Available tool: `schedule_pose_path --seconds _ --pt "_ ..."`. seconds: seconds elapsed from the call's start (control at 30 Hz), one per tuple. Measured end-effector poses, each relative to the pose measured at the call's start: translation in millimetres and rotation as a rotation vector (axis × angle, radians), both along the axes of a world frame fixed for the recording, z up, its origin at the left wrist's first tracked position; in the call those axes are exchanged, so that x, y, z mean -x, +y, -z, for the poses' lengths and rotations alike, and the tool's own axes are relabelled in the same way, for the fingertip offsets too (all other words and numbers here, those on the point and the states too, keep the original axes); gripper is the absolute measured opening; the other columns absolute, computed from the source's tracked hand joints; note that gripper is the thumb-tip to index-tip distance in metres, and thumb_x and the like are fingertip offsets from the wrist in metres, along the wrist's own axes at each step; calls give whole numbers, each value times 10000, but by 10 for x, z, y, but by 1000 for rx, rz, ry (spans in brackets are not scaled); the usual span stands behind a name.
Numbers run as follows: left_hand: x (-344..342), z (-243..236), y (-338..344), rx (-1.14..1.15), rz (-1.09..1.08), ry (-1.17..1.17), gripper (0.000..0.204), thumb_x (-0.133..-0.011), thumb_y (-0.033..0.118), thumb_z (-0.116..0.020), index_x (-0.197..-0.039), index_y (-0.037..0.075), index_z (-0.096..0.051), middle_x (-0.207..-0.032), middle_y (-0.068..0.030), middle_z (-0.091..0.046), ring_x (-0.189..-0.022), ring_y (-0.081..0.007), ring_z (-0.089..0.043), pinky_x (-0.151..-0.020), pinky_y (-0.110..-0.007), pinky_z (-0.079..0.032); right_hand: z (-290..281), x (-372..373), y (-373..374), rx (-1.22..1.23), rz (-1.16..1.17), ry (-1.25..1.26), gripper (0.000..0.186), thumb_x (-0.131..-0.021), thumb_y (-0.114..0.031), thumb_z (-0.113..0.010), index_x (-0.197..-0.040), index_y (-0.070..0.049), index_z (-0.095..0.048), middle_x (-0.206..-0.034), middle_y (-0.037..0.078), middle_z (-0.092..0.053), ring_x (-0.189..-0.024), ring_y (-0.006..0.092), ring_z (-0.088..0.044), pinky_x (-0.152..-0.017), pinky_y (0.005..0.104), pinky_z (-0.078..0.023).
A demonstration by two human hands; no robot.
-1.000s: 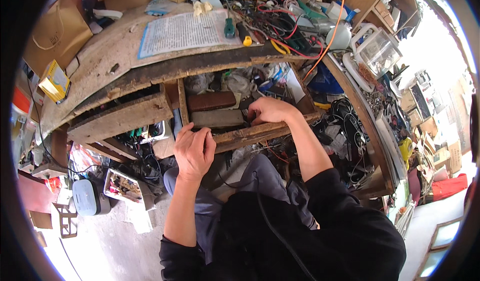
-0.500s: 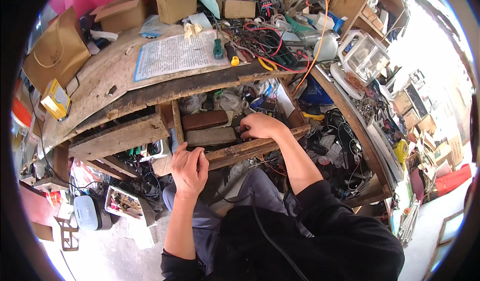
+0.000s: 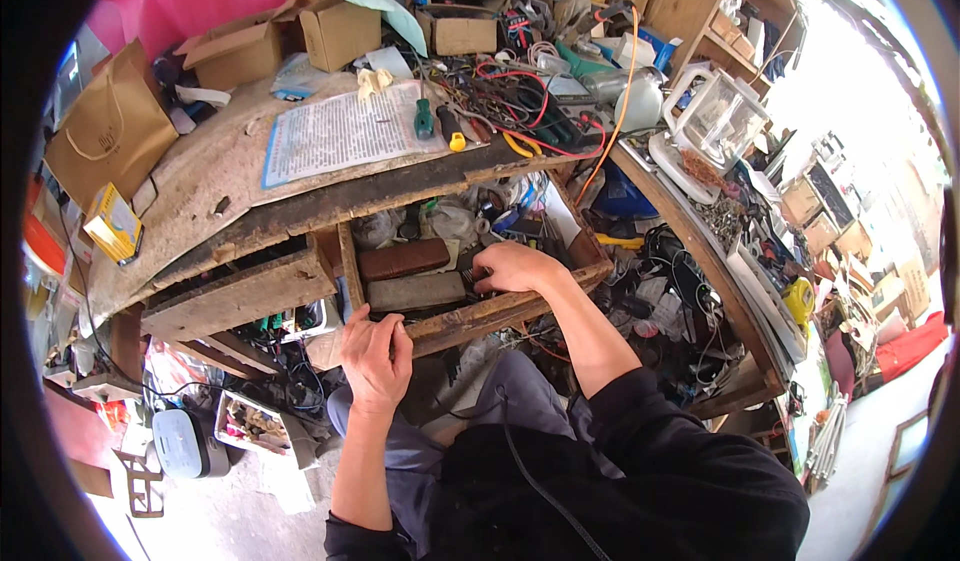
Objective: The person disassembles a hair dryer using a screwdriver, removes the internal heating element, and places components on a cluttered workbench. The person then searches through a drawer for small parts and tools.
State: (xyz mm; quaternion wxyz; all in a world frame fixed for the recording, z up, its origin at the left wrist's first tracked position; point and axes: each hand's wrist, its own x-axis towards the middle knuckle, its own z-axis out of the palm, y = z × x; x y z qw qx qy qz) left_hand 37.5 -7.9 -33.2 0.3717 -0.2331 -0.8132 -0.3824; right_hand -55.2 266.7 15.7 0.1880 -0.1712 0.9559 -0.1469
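A wooden drawer (image 3: 470, 318) is pulled out from under the workbench, full of small parts. At its front left corner, my left hand (image 3: 376, 359) rests with bent fingers hooked on the front board. My right hand (image 3: 512, 266) reaches inside over the front edge, fingers curled down among the parts; their tips are hidden, so what they hold cannot be made out. Left of the right hand lie a brown oblong case (image 3: 405, 259) and a grey oblong block (image 3: 415, 291). Clear plastic bags (image 3: 455, 221) and small items crowd the drawer's back.
On the benchtop lie a printed sheet (image 3: 345, 136), a green-handled screwdriver (image 3: 424, 119), a yellow-tipped tool (image 3: 455, 133) and tangled test leads (image 3: 520, 91). An orange cable (image 3: 628, 81) hangs over the right edge. Another drawer (image 3: 240, 286) sits at left; cables (image 3: 690, 271) pile up at right.
The whole view has shifted slightly. My right hand has stayed in the same part of the drawer, with its fingers a little more tucked in. The left hand remains at the drawer's corner.
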Motion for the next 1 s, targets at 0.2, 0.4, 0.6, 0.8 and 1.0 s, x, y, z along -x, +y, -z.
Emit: schedule_pose_path --seconds 0.2,0.4,0.6,0.8,1.0 --pt "-1 -3 17 -6 5 16 116 -851 -4 -669 -959 25 -701 -678 -94 -627 -664 -292 -621 -986 -507 -538 43 3 28 -3 9 6 368 -866 -301 -777 -1138 -54 -758 -1134 189 -740 -1103 369 -682 -938 445 -532" --pt "27 -27 48 -25 -5 27 85 -849 1 -677 -927 20 -704 -662 -98 -621 -659 -295 -622 -985 -496 -540 21 21 45 -4 -10 41 364 -872 -318 -766 -1120 -51 -751 -1095 183 -743 -1076 369 -686 -913 448 -531" --pt "56 -6 9 -37 -18 43 62 -842 13 -686 -898 34 -704 -657 -96 -624 -654 -295 -629 -975 -492 -549 -22 36 -5 24 -36 108 328 -874 -305 -755 -1087 -57 -741 -1079 196 -732 -1079 386 -673 -909 473 -527" --pt "-21 44 -24 -16 -28 -40 99 -864 88 -680 -787 82 -616 -653 -105 -585 -673 -321 -634 -914 -488 -567 61 -26 16 259 -7 263 272 -868 -175 -759 -1092 -29 -711 -959 193 -745 -898 382 -720 -778 433 -557" --pt "-67 34 -48 62 15 -16 80 -846 119 -709 -865 78 -643 -755 -95 -620 -800 -301 -637 -940 -452 -555 -100 -64 -68 384 42 502 305 -911 -38 -717 -1210 -52 -659 -814 109 -705 -713 186 -653 -695 346 -528"
